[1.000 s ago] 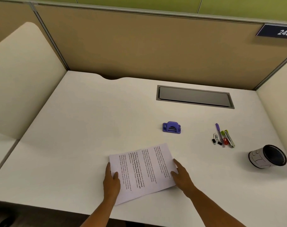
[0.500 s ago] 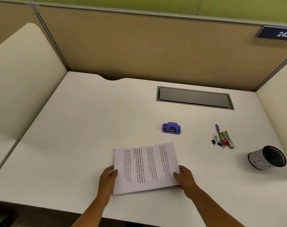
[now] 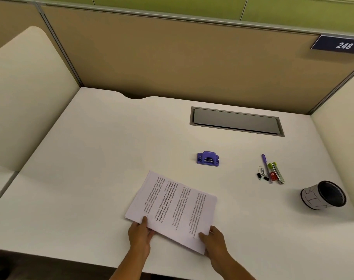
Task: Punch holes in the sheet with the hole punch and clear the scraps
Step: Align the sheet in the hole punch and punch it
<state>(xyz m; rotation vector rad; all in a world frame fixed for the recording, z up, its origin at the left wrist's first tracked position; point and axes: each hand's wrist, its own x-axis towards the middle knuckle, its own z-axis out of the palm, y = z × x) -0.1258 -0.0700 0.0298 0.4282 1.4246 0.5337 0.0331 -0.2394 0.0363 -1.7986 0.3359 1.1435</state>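
A printed white sheet (image 3: 173, 209) lies at the front middle of the white desk (image 3: 91, 168), turned at an angle with its text running sideways. My left hand (image 3: 140, 235) pinches its near left corner, thumb on top. At the near right corner, my right hand (image 3: 213, 242) grips the sheet's edge. A small purple hole punch (image 3: 208, 158) stands by itself on the desk, beyond the sheet and a little to the right, untouched. No paper scraps are visible.
Pens, markers, binder clips and paper clips (image 3: 270, 171) lie in a cluster at the right. A black mesh cup (image 3: 323, 196) lies on its side further right. A grey cable hatch (image 3: 236, 121) is set into the desk at the back. Partition walls enclose three sides.
The sheet has been rotated clockwise, its left end now swung away from me, and shifted slightly right. Both hands moved along to its near corners. The hole punch stayed put.
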